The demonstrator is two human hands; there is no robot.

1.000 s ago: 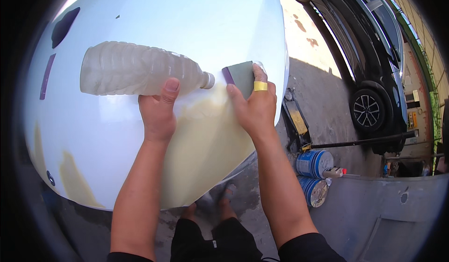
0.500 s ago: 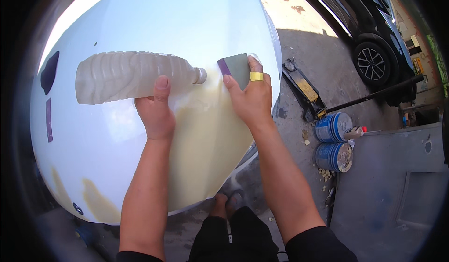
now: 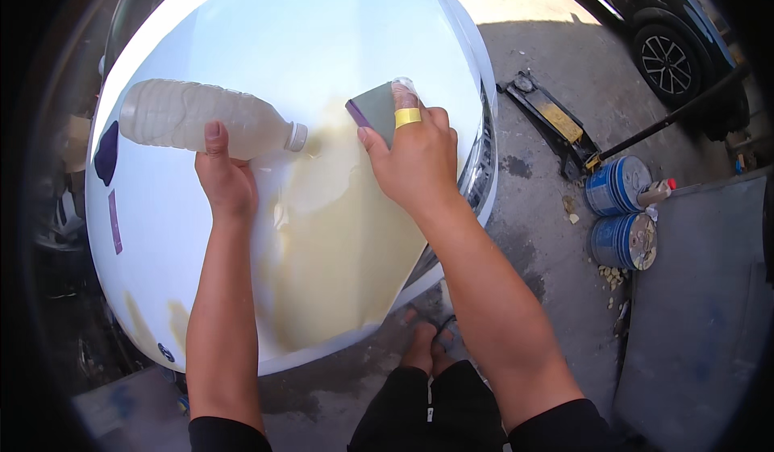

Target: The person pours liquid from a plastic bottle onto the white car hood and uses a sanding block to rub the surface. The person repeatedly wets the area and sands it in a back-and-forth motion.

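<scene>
L hand [image 3: 226,181] is curled round a plastic bottle [image 3: 189,115] held sideways over the white car hood [image 3: 322,41], prob. so its mouth points toward the sanding block [image 3: 377,113]. R hand [image 3: 415,160] has that block gripped, thumb & fingers apart, prob. for control. Trolley jack [image 3: 558,121] sits on the floor beyond.

Clear ribbed plastic bottle [image 3: 173,115] of cloudy liquid, sideways in the left hand [image 3: 226,182], neck toward the right hand [image 3: 419,154]. Flat grey-green pad [image 3: 376,108] with purple edge, under the right hand's fingers. White car hood [image 3: 310,37] beneath both hands, a yellowish patch [image 3: 343,246] between them.
</scene>
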